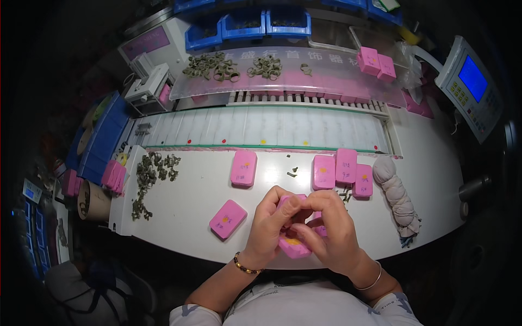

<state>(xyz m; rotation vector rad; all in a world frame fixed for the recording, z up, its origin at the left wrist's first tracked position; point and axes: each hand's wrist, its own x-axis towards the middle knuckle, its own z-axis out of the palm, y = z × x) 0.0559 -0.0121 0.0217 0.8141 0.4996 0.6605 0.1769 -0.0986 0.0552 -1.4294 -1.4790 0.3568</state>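
Head view: both hands closed on one pink case at the near edge of the white surface (206, 187).

Left hand (270, 217) and right hand (329, 231) each keep a pinching grip on the open pink case (293, 247), apparently steadying it over the surface. Four cases (323, 171) lie just beyond, two further left; small dark green parts (149, 171) are heaped well left, likely within reach.

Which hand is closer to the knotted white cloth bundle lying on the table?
The right hand. The knotted white cloth bundle lies just off to its right, apart from it. The left hand sits farther away, on the other side of the right hand.
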